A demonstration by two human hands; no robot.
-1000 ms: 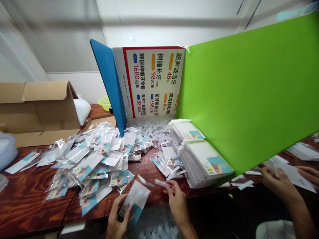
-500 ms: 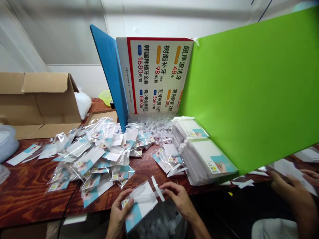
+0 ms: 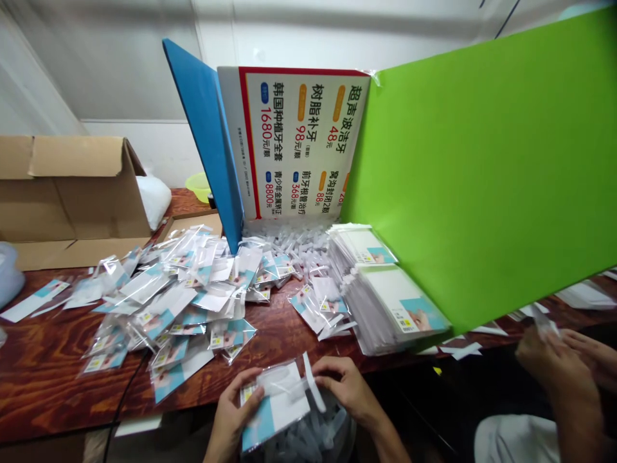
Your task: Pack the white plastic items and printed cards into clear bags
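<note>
Head view, lower centre of the frame: the left hand [image 3: 232, 410] is closed on the left end of a card packet [image 3: 277, 408], its thumb lying over the printed face and its fingers mostly hidden behind. The packet is tilted, teal part to the lower left, white part to the right. At its right end the right hand [image 3: 344, 387] has its fingers bent in close together, beside a white strip [image 3: 313, 382]; whether they pinch the strip or the packet's edge, I cannot tell.

Just below the 2 hands, at the bottom centre, clear tubes [image 3: 330, 429] fill a space partly covered by the packet. Left of centre, a loose heap of packets [image 3: 164, 299] spreads over the brown table [image 3: 43, 386]. Right of centre stand 2 neat stacks of packets [image 3: 405, 308], near a green panel [image 3: 472, 180] that fills the upper right. Upper centre shows a printed panel [image 3: 299, 141] with prices such as 1680 and 48, and a blue panel [image 3: 207, 135] adjoins it. At the right edge, a co-worker's hands [image 3: 549, 357] are blurred.
</note>
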